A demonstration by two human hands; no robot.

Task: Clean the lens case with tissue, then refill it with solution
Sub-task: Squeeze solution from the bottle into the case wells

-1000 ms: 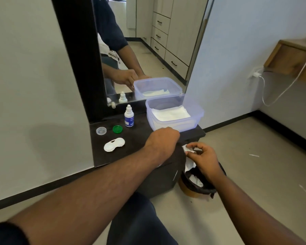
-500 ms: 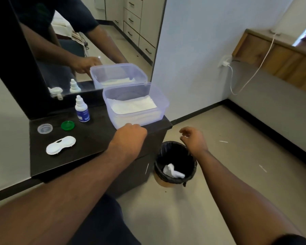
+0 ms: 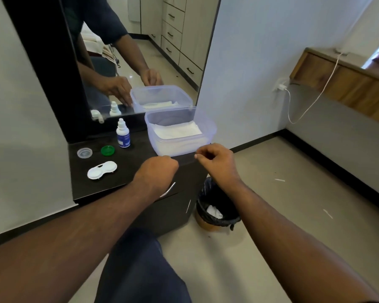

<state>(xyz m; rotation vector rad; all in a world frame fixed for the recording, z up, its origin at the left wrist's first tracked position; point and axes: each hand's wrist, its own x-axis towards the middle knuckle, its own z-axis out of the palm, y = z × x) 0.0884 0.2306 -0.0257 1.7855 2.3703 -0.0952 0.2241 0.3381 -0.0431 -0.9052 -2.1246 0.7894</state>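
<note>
The white lens case point(image 3: 102, 170) lies open on the dark table point(image 3: 127, 171), with its green cap point(image 3: 107, 150) and clear cap point(image 3: 84, 153) behind it. The small solution bottle point(image 3: 123, 134) stands upright near the mirror. A clear plastic container point(image 3: 208, 132) at the table's right end holds folded white tissues point(image 3: 177, 130). My left hand point(image 3: 157, 171) rests on the table just in front of the container, fingers bent down, holding nothing. My right hand point(image 3: 217, 160) hovers at the container's front right corner, fingers loosely curled and empty.
A black-lined bin point(image 3: 224, 219) stands on the floor right of the table, with a crumpled tissue point(image 3: 214, 211) inside. A mirror point(image 3: 140, 51) backs the table. A white wall stands behind the container, and a charger cable point(image 3: 304, 106) hangs at right.
My right hand let the used tissue fall into the bin, then rose from above the bin to the container's front corner. My left hand stayed on the table.
</note>
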